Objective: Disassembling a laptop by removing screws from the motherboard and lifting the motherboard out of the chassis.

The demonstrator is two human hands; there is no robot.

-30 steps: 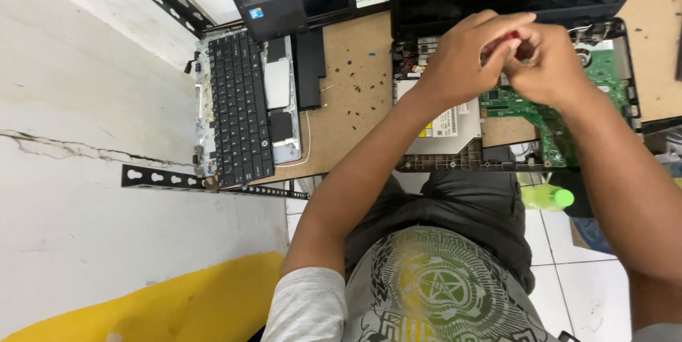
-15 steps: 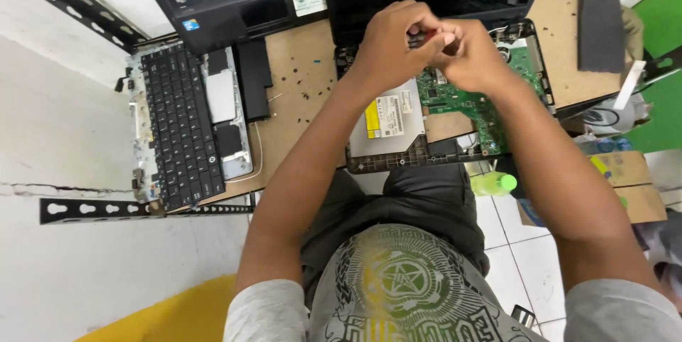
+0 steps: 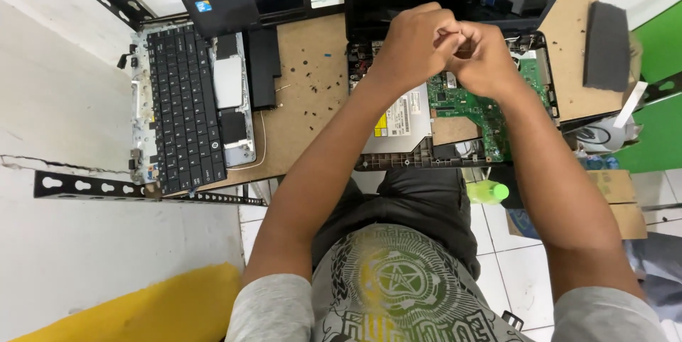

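Head view: left hand (image 3: 415,47) and right hand (image 3: 486,58) clenched, fingertips touching, above the opened laptop (image 3: 455,111). What they pinch is hidden. Keyboard (image 3: 183,104) lies along the bench's left edge.

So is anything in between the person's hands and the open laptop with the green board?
Nothing visible. The left hand and right hand are pressed together directly above the opened laptop, over its green circuit board. Whether they hold something small is hidden.

Detached black keyboard (image 3: 183,107) at the board's left edge, grey foam block (image 3: 606,45) at its right edge, green bottle (image 3: 487,191) below its front edge
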